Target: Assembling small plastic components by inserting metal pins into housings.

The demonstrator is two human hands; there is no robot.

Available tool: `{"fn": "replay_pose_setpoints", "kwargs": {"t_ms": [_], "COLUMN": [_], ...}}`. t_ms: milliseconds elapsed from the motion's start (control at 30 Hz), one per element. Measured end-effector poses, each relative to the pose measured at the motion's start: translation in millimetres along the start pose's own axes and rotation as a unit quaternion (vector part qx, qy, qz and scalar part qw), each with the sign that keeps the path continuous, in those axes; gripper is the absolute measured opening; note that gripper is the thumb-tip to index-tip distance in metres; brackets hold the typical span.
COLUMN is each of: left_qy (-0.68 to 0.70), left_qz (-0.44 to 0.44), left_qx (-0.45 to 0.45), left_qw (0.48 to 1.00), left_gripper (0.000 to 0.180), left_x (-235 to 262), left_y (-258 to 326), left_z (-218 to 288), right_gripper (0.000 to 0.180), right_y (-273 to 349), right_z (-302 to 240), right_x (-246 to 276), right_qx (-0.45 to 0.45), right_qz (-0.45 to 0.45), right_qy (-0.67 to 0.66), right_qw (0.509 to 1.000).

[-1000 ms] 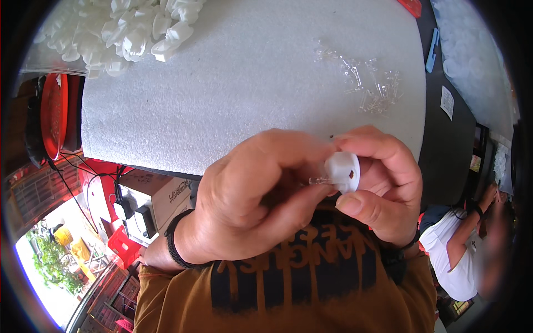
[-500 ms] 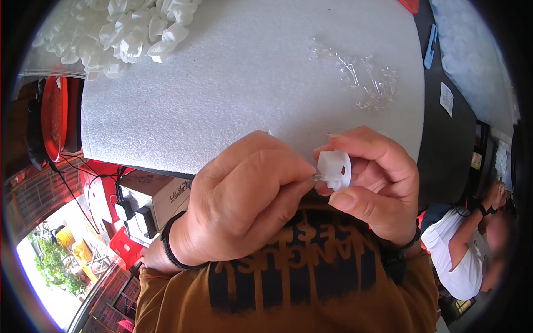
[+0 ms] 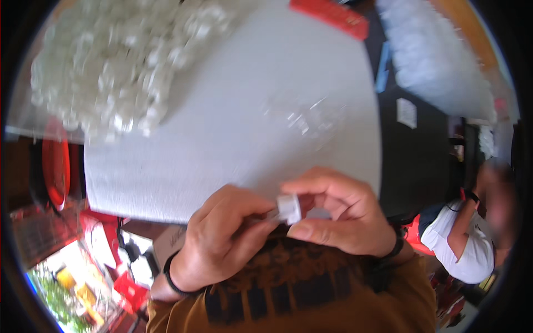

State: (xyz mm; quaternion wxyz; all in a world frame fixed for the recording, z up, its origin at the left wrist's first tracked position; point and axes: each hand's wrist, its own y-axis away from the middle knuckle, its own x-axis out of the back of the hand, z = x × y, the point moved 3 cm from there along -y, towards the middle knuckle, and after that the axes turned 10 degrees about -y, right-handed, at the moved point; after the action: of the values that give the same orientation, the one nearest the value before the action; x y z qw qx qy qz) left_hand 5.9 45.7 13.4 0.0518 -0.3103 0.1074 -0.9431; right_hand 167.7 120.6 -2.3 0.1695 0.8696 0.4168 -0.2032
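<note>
My right hand (image 3: 347,213) pinches a small white plastic cap (image 3: 288,208) between thumb and fingers. The cap has a boxy stub and a round flange; the stub faces left. Against its left side, the fingertips of my left hand (image 3: 222,233) are closed on a tiny clear piece (image 3: 273,215) with thin legs, like an LED. That piece is blurred and mostly hidden by the fingers. Both hands are above the near edge of a pale foam mat (image 3: 194,166). More clear thin-legged pieces (image 3: 305,119) lie scattered on the mat beyond my hands.
A large heap of white plastic caps (image 3: 116,72) covers the far left. On the dark table (image 3: 411,161) at right lie a blue tool (image 3: 383,66), a paper label (image 3: 406,112) and a full plastic bag (image 3: 436,61). A red object (image 3: 330,16) is at the back; another person (image 3: 461,244) sits at right.
The view has shifted and blurred, showing more of the heap and the red object. Both hands, with the cap between them, appear lower and further left. Their grips look the same.
</note>
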Motion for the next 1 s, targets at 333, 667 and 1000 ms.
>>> {"fn": "replay_pose_setpoints", "kwargs": {"t_ms": [333,667,1000], "left_qy": [-0.017,0.027,0.115], "left_qz": [-0.037,-0.014,-0.009], "left_qx": [0.094,0.027,-0.046], "left_qw": [0.995,0.999,0.992], "left_gripper": [0.021,0.016,0.018], "left_x": [5.3,9.4,7.1], "left_y": [8.8,2.6,18.2], "left_z": [-14.9,-24.4,-42.7], "right_gripper": [0.041,0.051,0.047], "right_y": [30.9,-15.6,-103.8], "right_z": [-204.9,-150.4,-34.4], "right_x": [68.6,31.4,-61.5], "right_qx": [0.347,0.356,-0.025], "right_qz": [0.403,0.337,-0.14], "right_qy": [0.371,0.409,0.419], "right_qw": [0.761,0.769,0.897]}}
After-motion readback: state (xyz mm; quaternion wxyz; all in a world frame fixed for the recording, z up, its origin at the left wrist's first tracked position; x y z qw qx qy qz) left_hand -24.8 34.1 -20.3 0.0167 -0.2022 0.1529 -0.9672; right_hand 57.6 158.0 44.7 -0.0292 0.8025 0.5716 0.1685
